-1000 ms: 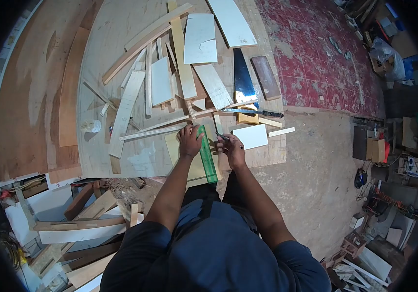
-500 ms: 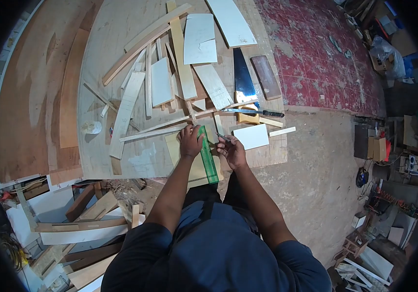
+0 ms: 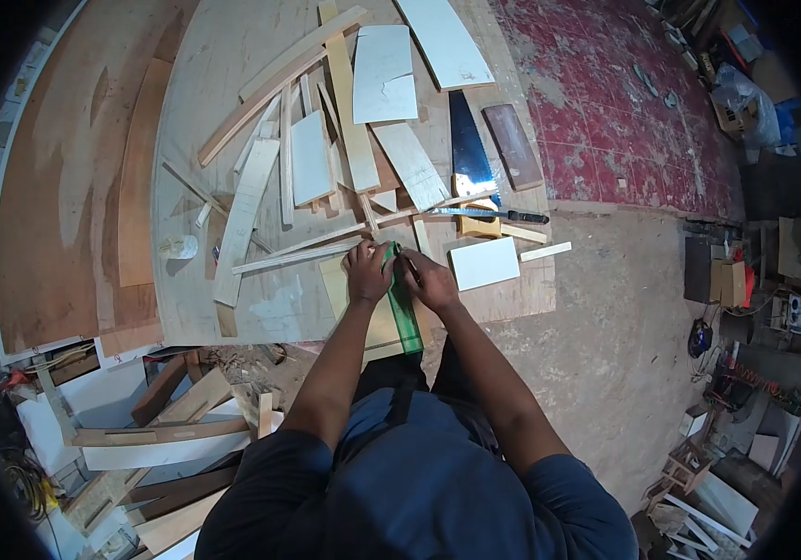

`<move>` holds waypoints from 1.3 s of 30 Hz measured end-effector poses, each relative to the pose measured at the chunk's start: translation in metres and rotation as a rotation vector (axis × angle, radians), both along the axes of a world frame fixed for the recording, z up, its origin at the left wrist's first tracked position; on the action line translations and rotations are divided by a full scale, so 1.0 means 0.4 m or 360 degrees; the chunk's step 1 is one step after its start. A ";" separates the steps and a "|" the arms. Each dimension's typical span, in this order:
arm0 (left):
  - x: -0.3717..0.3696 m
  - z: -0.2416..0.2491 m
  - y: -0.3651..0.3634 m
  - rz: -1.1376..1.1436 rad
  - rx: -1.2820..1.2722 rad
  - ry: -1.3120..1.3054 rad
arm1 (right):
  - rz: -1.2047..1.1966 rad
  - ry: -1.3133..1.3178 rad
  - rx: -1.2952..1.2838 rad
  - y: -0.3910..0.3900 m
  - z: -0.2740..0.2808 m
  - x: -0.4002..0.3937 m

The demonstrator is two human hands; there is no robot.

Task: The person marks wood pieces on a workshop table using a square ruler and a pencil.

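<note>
A translucent green ruler (image 3: 404,317) lies lengthwise over a pale yellow sheet (image 3: 383,338) at the near edge of the worktable. My left hand (image 3: 366,271) grips and presses the ruler's far end, fingers bent over its left side. Close on the other side, my right hand (image 3: 430,282) is closed around a slim, dark, pen-like tool (image 3: 409,268); its exact kind is hard to make out. The tool's tip is at the ruler's right edge near the far end, partly hidden by the fingers.
Beyond my hands lie a handsaw (image 3: 471,154), a narrow black-handled saw blade (image 3: 503,216), a white board piece (image 3: 484,264) and several wood strips (image 3: 293,257). A brown block (image 3: 512,147) sits near the table's right edge. Offcuts (image 3: 162,437) are piled at lower left.
My right hand has moved left with the slim tool, from beside the ruler to its right edge near my left hand. The left hand stays on the ruler.
</note>
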State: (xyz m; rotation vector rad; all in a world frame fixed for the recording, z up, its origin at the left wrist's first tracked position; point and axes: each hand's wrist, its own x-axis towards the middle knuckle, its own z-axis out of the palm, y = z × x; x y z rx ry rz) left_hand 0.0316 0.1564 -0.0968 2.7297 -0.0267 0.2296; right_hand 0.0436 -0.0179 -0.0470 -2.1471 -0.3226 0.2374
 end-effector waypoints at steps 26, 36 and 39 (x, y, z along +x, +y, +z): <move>0.000 0.008 0.003 -0.0009 -0.0014 -0.0013 | 0.0264 0.0122 -0.0298 0.006 0.007 0.020; -0.002 0.006 0.000 0.0016 0.0010 0.0056 | 0.0353 0.0070 -0.0417 -0.054 -0.005 -0.115; -0.002 0.012 0.000 0.0011 -0.0003 0.0074 | 0.0365 0.0137 -0.0533 -0.059 0.010 -0.153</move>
